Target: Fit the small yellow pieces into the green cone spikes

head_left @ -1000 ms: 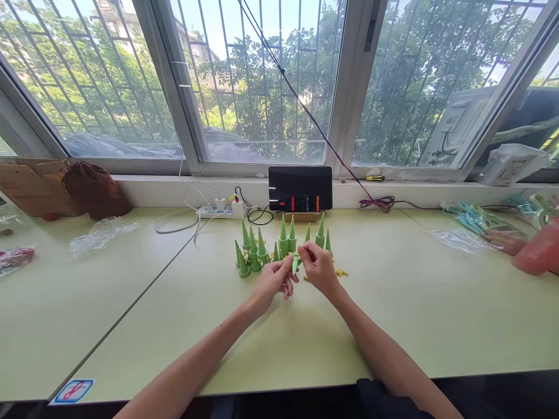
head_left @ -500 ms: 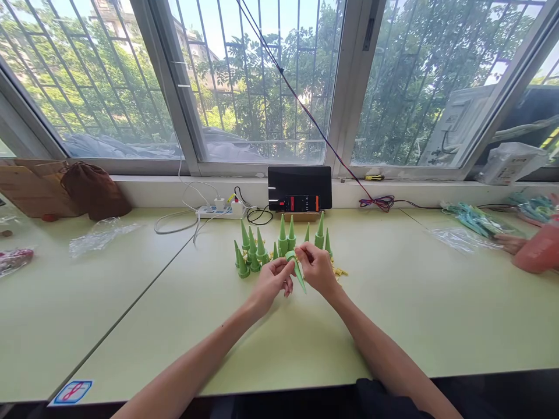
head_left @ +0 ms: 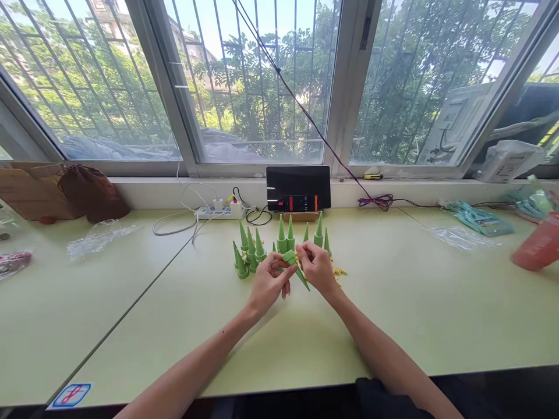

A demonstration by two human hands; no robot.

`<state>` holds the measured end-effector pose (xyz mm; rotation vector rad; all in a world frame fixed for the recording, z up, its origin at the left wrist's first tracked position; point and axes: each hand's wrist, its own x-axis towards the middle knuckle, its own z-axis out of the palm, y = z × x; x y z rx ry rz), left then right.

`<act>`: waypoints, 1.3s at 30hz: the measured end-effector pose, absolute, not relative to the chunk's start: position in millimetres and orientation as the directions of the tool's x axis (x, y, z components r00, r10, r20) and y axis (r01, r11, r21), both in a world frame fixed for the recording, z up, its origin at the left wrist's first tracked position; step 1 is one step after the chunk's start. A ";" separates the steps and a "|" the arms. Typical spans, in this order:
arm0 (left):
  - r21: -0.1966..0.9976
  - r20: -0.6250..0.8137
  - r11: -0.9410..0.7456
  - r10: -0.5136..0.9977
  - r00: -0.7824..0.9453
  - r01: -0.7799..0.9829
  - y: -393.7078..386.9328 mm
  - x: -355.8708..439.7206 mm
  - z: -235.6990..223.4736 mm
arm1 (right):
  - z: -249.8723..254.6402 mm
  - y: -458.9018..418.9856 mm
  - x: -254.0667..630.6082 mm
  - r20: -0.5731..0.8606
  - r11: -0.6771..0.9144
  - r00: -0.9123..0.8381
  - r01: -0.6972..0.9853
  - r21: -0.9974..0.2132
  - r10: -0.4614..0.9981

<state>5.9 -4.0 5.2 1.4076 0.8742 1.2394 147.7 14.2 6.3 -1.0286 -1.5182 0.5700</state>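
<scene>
A green cone-shaped piece (head_left: 302,280) with a wider ring-like base is tilted, its tip pointing down and to the right. My left hand (head_left: 267,286) is closed around it near the base, thumb on the near side. Beside that base my right hand (head_left: 318,269) is pinched; a speck of yellow shows by its fingertips, too small to name. Behind my hands, several more green cones (head_left: 243,269) stand upright on the table. Small yellow pieces (head_left: 339,272) lie scattered among them and to the right of my right hand.
A dark-screened tablet (head_left: 298,180) leans at the back, with a lit phone (head_left: 301,202) before it. A power strip (head_left: 220,210) with cables lies left of them. To the right are a teal packet (head_left: 483,220), clear plastic (head_left: 463,237) and a red container (head_left: 535,244).
The held cone has turned slightly, its tip shifting right and its base tilting more. At the far right, another person's hand has left the teal packet.
</scene>
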 end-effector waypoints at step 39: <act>0.815 0.450 -0.476 0.879 0.157 0.329 -4.7 3.0 4.2 | 0.7 25.5 153.0 0.438 0.412 0.107 0.202 -0.889 0.893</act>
